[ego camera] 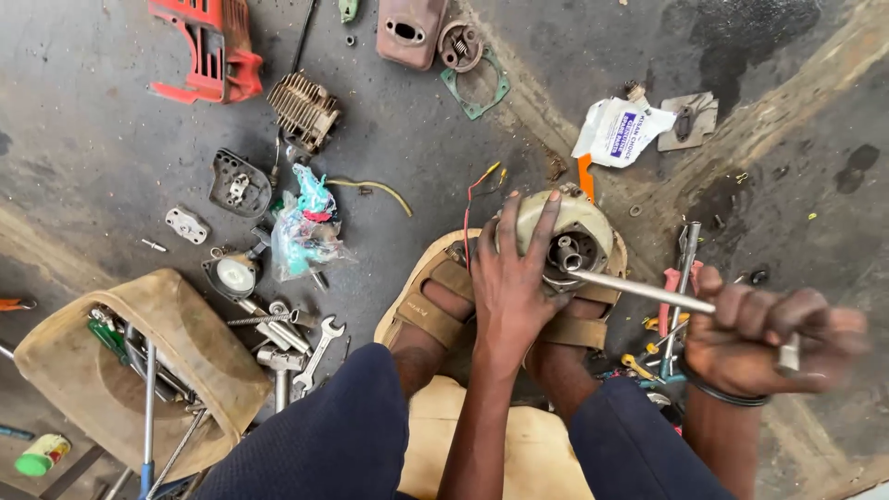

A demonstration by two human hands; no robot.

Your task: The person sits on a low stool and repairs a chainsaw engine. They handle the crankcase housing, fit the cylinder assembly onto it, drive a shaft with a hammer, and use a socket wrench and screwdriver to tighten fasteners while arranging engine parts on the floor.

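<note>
Nearest, the right hand (764,338) is closed around a T-handle socket wrench (648,292) seated in the small engine housing (565,231), held between 2 sandalled feet (435,296) on the floor. The left hand (514,278) lies spread on the housing. Seemingly loosening a central fastener; turning needs firm bracing.

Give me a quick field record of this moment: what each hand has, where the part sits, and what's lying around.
left hand: palm down on the round cream engine housing, fingers spread over its top
right hand: closed on a metal rod tool whose tip reaches the housing's centre opening; hand blurred
housing position: on the floor, between the sandalled feet
left of the legs: tan tool bag, wrenches
further off: finned cylinder, red cover, green gasket
</note>
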